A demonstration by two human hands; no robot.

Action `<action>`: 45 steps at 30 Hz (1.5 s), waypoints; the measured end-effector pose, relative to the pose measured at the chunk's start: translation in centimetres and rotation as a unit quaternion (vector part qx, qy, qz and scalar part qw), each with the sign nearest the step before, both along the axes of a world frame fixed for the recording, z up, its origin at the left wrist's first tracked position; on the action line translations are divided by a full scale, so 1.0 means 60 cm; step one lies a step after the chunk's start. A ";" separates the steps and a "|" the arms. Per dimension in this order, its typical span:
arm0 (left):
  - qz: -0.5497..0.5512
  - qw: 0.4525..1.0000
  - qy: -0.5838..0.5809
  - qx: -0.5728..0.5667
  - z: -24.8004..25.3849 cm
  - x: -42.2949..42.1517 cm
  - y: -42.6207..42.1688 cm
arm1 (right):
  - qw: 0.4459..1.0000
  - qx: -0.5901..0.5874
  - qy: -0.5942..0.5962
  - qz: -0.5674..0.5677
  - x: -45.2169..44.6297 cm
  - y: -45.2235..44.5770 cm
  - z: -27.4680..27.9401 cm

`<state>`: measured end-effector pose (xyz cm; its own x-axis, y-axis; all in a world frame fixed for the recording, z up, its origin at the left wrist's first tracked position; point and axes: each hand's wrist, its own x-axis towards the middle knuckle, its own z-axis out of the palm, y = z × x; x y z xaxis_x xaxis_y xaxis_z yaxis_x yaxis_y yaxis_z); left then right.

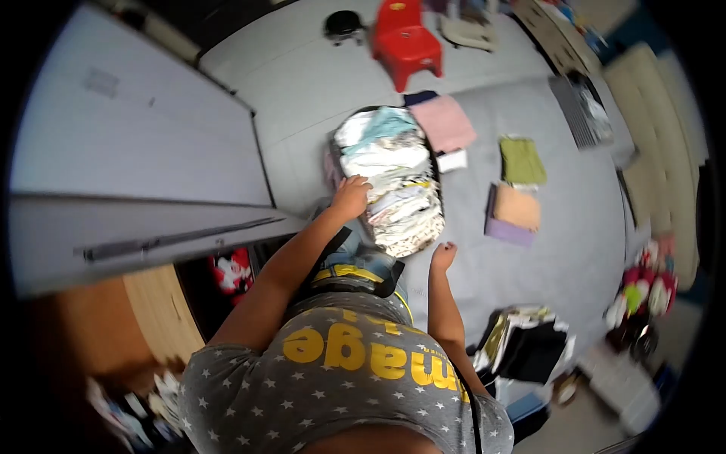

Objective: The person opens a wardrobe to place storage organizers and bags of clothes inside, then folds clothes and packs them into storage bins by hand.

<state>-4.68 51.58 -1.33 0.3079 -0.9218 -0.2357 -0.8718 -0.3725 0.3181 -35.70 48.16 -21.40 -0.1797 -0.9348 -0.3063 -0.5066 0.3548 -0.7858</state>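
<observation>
A dark-rimmed suitcase or bag (442,198) lies open in front of me, packed with rows of folded clothes (399,203) in white, patterned and teal fabric. On its left edge rests my left hand (352,197), fingers stretched onto the clothes and apparently gripping nothing. My right hand (444,256) is curled closed just off the near right corner, over the grey bed surface; whatever it might hold is hidden. Beyond the case's far right side lies a folded pink cloth (444,123), partly over a dark one.
Folded green (522,160), peach (517,208) and purple cloths (508,231) lie on the grey bed (469,291). A clothes pile (533,348) sits near right. A red chair (407,47) and black stool (344,26) stand beyond; a white cabinet door (144,129) is at left.
</observation>
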 end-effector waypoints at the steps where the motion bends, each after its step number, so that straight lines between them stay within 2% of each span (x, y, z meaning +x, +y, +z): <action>1: 0.026 0.999 -0.006 -0.043 0.013 0.009 0.027 | 0.993 -0.083 0.075 0.048 0.062 -0.046 0.118; 2: 0.059 0.997 -0.013 -0.048 0.027 0.020 0.052 | 0.990 -0.097 0.051 0.093 0.109 -0.063 0.158; 5: 0.254 0.948 0.049 0.186 0.054 0.061 0.129 | 0.955 -0.139 -0.063 0.253 0.256 -0.076 0.224; 6: 0.281 0.942 0.052 0.177 0.032 0.081 0.173 | 0.932 -0.151 -0.103 0.313 0.306 -0.060 0.231; 8: 0.275 0.862 0.123 0.407 -0.019 0.113 0.267 | 0.888 -0.094 -0.170 0.417 0.394 -0.022 0.271; 10: 0.400 0.808 0.135 0.411 0.062 0.090 0.329 | 0.828 -0.148 -0.208 0.499 0.463 0.033 0.266; 11: 0.412 0.804 0.137 0.406 0.057 0.080 0.377 | 0.815 -0.120 -0.201 0.530 0.483 0.054 0.275; 12: 0.455 0.827 0.064 0.323 0.037 0.070 0.432 | 0.801 -0.094 -0.191 0.560 0.502 0.069 0.286; 13: 0.490 0.839 -0.012 0.237 0.016 0.067 0.480 | 0.786 -0.126 -0.211 0.567 0.514 0.089 0.275; 14: 0.517 0.838 -0.089 0.151 0.005 0.065 0.504 | 0.791 -0.046 -0.220 0.569 0.514 0.104 0.279; 17: 0.477 0.857 -0.051 0.188 0.065 0.105 0.483 | 0.789 -0.023 -0.175 0.588 0.493 0.135 0.246; 18: 0.478 0.857 -0.047 0.190 0.052 0.106 0.484 | 0.784 -0.003 -0.160 0.600 0.478 0.134 0.239; 19: 0.472 0.874 -0.093 0.067 0.034 0.105 0.482 | 0.778 0.016 -0.143 0.611 0.461 0.128 0.226; 20: 0.457 0.876 -0.140 -0.061 0.017 0.111 0.477 | 0.780 0.013 -0.140 0.610 0.449 0.120 0.212; 22: 0.450 0.875 -0.152 -0.088 0.020 0.131 0.432 | 0.806 0.011 -0.124 0.579 0.440 0.100 0.190; 24: 0.531 0.844 -0.023 0.069 0.036 0.163 0.382 | 0.825 -0.002 -0.090 0.558 0.443 0.071 0.201; 26: 0.512 0.855 -0.039 0.075 0.018 0.205 0.346 | 0.831 0.009 -0.097 0.548 0.451 0.044 0.236; 27: 0.506 0.857 -0.056 0.085 0.013 0.229 0.325 | 0.836 -0.003 -0.059 0.545 0.463 0.034 0.261; 28: 0.486 0.868 -0.057 0.082 0.022 0.249 0.301 | 0.848 -0.006 -0.058 0.526 0.473 0.024 0.255; 30: 0.545 0.836 -0.019 0.067 0.054 0.286 0.256 | 0.861 -0.008 -0.102 0.499 0.492 0.012 0.228; 31: 0.552 0.831 0.009 0.066 0.091 0.297 0.227 | 0.872 -0.052 -0.089 0.479 0.504 0.011 0.217; 33: 0.536 0.841 -0.004 0.070 0.045 0.348 0.216 | 0.895 -0.023 -0.084 0.437 0.515 0.008 0.208; 35: 0.537 0.842 -0.024 0.044 0.036 0.380 0.199 | 0.915 -0.003 -0.090 0.393 0.521 0.010 0.213; 38: 0.514 0.854 0.027 0.078 -0.003 0.433 0.200 | 0.938 -0.005 -0.106 0.329 0.525 0.015 0.203; 42: 0.455 0.884 0.022 0.104 0.026 0.427 0.199 | 0.966 0.008 -0.060 0.251 0.502 -0.003 0.181; 45: 0.404 0.904 0.025 0.138 0.008 0.428 0.218 | 0.978 -0.049 0.001 0.205 0.455 -0.027 0.168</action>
